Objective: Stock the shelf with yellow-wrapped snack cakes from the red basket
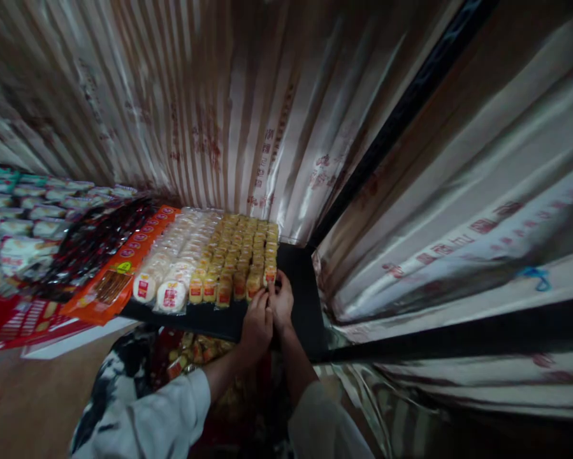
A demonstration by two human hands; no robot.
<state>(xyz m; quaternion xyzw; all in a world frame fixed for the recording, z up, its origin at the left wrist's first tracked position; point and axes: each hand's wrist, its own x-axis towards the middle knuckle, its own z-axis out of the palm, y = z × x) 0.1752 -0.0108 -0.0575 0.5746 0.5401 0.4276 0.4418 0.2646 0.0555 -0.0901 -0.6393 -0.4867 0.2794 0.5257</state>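
On a black shelf (305, 280), small yellow individually wrapped snacks (241, 255) stand in tight rows with red and orange labels. My left hand (257, 322) is at the front end of the rows, its fingers closed together against a front packet. Beside it, my right hand (281, 299) is closed with curled fingers around the front of the rightmost row, at a wrapped snack (269, 274). The two hands touch or nearly touch. My fingers hide part of the front packets.
Left of the snacks lie round white wrapped cakes (174, 293), an orange packet (118, 277), dark shiny packets (99, 242) and white packets (42, 210). Below the shelf is a container of yellow packets (195, 350). Printed plastic sheeting (276, 127) hangs behind, with a black post (396, 134).
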